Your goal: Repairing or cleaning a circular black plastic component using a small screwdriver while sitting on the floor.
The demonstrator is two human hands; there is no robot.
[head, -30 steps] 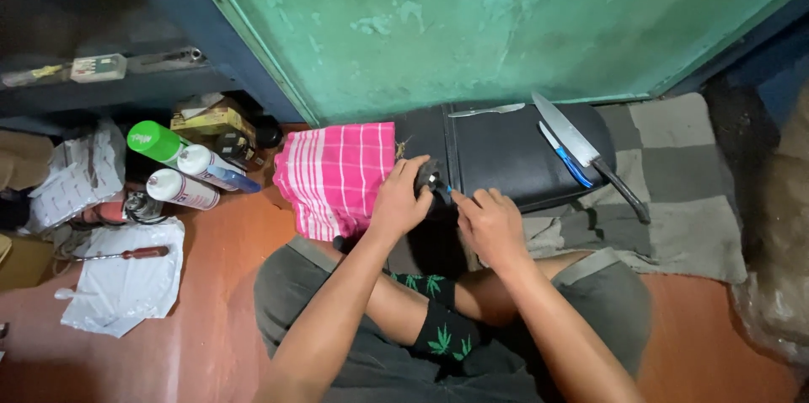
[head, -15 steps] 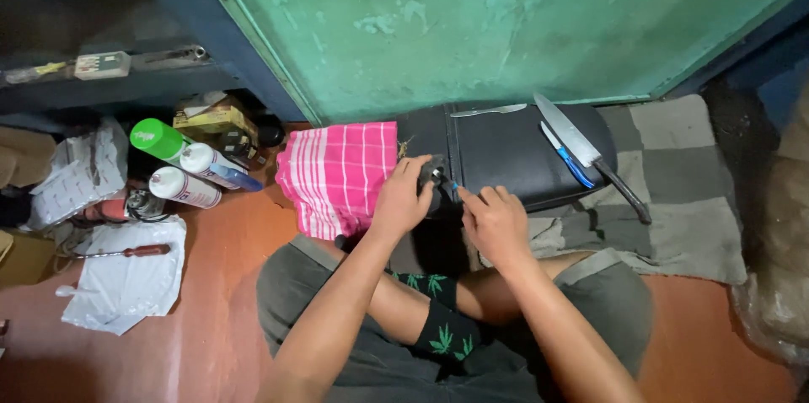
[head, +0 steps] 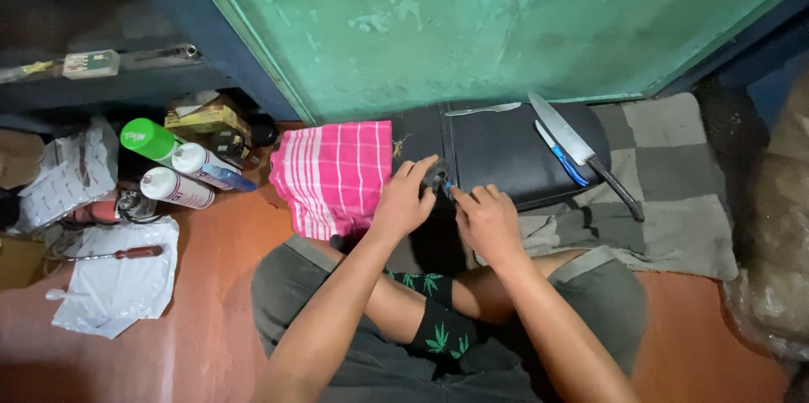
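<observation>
Gripping a small dark object point(head: 437, 176) in left hand point(head: 403, 201), right hand point(head: 486, 219) pinching something at its side; work apparently midway, knife point(head: 580, 153) untouched beyond right hand.

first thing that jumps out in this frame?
The two hands meeting mid-frame: the left hand and right hand pinch a small dark object over the front edge of a black cushion. Just left lies a bright pink checked cloth; on the cushion's right end rests a large kitchen knife.
</observation>
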